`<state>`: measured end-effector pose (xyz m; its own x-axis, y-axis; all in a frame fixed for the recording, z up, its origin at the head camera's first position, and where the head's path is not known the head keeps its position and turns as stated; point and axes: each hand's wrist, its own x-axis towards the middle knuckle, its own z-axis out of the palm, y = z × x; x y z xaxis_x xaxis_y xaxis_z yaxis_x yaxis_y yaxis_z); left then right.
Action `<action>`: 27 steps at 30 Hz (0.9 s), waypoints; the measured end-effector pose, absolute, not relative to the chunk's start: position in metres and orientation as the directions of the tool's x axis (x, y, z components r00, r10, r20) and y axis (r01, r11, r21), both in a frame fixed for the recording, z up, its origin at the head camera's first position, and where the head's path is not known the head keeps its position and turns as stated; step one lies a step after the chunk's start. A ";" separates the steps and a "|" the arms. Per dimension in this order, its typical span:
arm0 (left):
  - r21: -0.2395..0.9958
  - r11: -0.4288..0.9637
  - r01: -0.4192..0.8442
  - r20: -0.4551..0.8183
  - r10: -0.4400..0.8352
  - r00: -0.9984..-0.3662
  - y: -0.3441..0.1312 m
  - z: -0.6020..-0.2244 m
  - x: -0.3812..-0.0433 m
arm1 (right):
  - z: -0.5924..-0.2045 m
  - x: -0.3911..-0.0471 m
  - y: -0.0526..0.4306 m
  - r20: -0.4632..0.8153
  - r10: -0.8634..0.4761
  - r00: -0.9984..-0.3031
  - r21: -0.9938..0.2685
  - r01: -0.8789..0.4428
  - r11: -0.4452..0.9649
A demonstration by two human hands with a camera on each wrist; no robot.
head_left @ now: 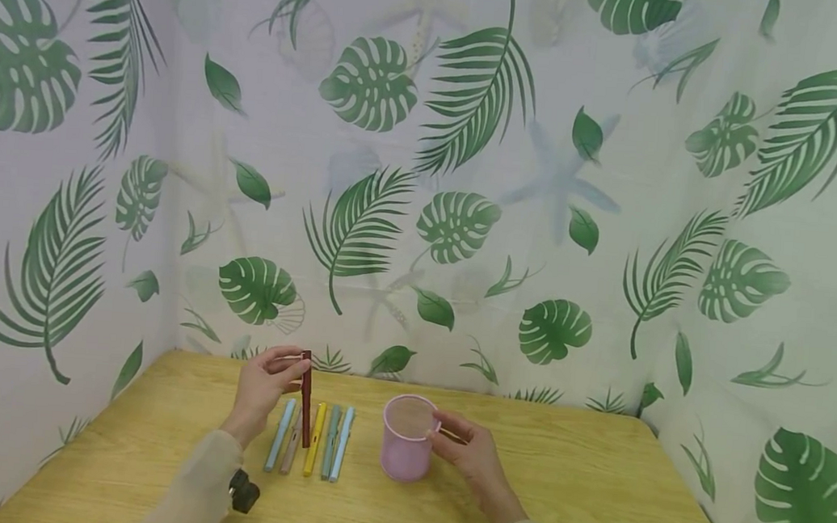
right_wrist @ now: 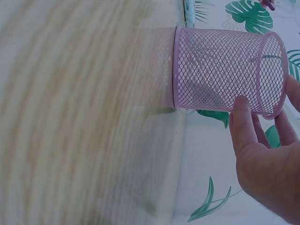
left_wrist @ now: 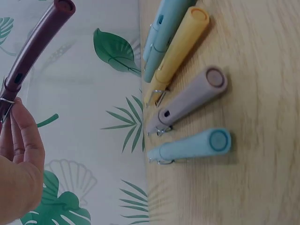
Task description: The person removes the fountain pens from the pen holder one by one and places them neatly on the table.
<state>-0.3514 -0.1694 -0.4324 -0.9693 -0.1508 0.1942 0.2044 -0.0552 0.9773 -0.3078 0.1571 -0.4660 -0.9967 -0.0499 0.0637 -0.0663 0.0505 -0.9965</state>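
Note:
My left hand (head_left: 262,387) pinches a dark red pen (head_left: 307,412) near its clip end and holds it upright, raised over a row of pens. In the left wrist view the same dark red pen (left_wrist: 37,44) hangs clear of the wood. Beneath it lie a light blue pen (head_left: 280,435), a greyish-brown pen (head_left: 291,451), a yellow pen (head_left: 314,441), a teal pen (head_left: 330,442) and another light blue pen (head_left: 342,444). To their right stands a pink mesh pen holder (head_left: 405,457), upright. My right hand (head_left: 473,458) grips its right side by the rim, thumb and fingers against the mesh.
All of this rests on a light wooden table (head_left: 565,458). Behind and at both sides hangs a white cloth (head_left: 456,345) printed with green leaves. A small black device (head_left: 244,492) is strapped at my left wrist.

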 end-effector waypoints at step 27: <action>0.993 0.066 0.096 0.108 -0.212 -0.971 -0.212 -0.447 -0.361 | -0.468 -0.309 0.156 0.070 -0.055 -0.996 -0.996 -0.072 0.043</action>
